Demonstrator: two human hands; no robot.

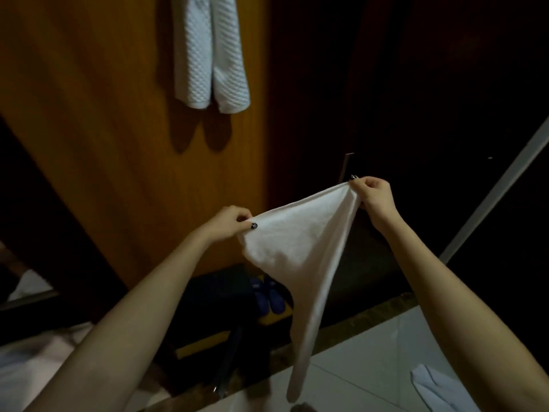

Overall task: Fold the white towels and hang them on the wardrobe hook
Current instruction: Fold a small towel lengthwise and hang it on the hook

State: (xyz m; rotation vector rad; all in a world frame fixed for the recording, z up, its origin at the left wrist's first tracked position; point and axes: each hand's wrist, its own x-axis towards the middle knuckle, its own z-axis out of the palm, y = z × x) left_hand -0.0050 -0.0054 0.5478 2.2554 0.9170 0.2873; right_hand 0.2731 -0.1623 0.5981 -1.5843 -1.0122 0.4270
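A plain white towel [300, 242] is stretched in the air between both hands, its lower end drooping to a point near the floor. My left hand [228, 223] pinches its left corner. My right hand [374, 194] pinches the right corner, higher and farther away. A textured white towel [208, 52] hangs doubled on the orange-brown wardrobe door [104, 114] at the top of the view; the hook holding it is out of frame.
A dark wardrobe section with a metal handle [347, 166] stands behind my right hand. Blue slippers [269, 294] and a dark bag [217, 295] lie low inside. White cloth [436, 388] rests on the pale tiled floor at lower right.
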